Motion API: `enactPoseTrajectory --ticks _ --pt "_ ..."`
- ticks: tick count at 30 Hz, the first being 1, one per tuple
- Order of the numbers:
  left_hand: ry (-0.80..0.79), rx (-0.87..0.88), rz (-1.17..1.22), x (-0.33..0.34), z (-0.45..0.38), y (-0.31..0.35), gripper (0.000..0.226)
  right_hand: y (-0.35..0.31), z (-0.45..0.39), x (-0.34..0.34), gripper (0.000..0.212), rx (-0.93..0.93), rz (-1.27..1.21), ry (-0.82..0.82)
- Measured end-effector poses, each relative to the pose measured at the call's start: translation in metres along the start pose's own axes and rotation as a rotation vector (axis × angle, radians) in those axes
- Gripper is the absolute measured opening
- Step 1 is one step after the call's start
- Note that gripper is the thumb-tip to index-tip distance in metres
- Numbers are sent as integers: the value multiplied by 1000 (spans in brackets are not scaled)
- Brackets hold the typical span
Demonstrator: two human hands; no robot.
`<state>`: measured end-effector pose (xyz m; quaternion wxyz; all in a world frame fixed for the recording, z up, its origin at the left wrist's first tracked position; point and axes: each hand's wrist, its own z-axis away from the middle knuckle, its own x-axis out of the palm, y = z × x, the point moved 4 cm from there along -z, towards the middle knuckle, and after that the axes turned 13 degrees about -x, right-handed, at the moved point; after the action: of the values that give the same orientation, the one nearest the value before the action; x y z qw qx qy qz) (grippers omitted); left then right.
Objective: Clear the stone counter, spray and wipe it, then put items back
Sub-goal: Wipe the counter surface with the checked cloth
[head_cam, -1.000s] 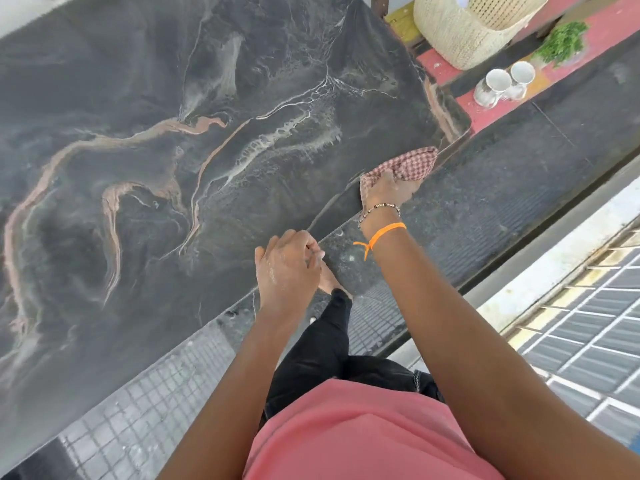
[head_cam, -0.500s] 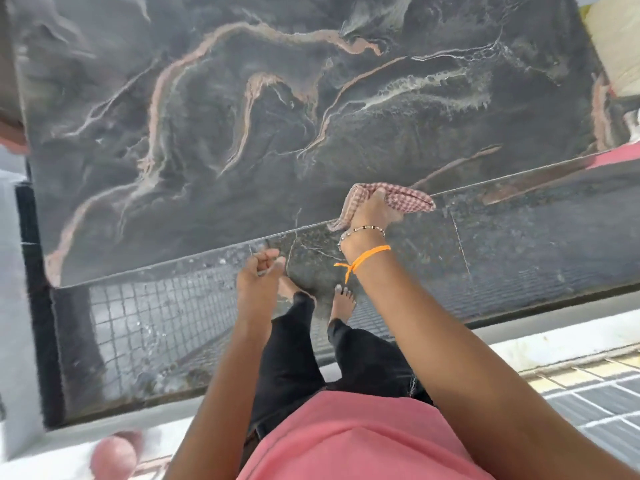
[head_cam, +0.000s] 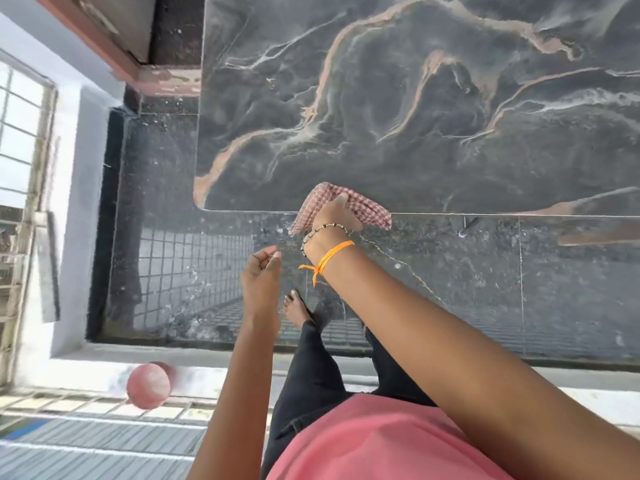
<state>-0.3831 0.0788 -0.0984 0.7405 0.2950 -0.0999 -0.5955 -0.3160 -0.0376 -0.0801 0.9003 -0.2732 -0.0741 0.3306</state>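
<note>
A: Starting at the left, what is there?

B: A window with white bars [head_cam: 20, 140] beside a pale wall, and lower down a round pink ball [head_cam: 148, 386] on the light ledge, well apart from the person.

A: And the left hand?

B: The person's left hand [head_cam: 261, 277] hangs in front of the dark speckled face below the counter edge. Its fingers are curled loosely inward, with the thumb close to the fingertips. It holds nothing visible and touches nothing.

A: Where is the cloth?

B: The red-and-white checked cloth [head_cam: 367, 211] lies bunched at the near edge of the dark grey veined stone counter [head_cam: 450, 116], toward its left corner. Its long axis runs roughly along that edge, left to right. The left end droops over the edge and points down toward the floor.

A: The right hand?

B: The right hand [head_cam: 334, 214] is on top of the cloth, fingers bent over the fabric and gripping it against the edge. A beaded bracelet [head_cam: 323, 230] and an orange thread [head_cam: 327, 258] circle that wrist.

A: Anything below?

B: A pink shirt [head_cam: 374, 441], black trousers [head_cam: 311, 379] and a bare foot [head_cam: 296, 308] on the floor.
</note>
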Motion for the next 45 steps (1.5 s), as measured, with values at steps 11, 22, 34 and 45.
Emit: enactPoseTrajectory --ticks 11,22,34,45 --pt "-12 -68 72 -106 -51 20 28 70 62 112 53 57 -71 -159" --pt "-96 -269 132 -127 -80 12 30 117 79 142 28 72 148 -655" --pt "-719 -239 -102 -4 -17 1 40 12 28 -46 38 -88 -328 -922" --pt "-985 168 -557 213 108 -22 31 -93 -56 -267 27 -422 -196 -523"
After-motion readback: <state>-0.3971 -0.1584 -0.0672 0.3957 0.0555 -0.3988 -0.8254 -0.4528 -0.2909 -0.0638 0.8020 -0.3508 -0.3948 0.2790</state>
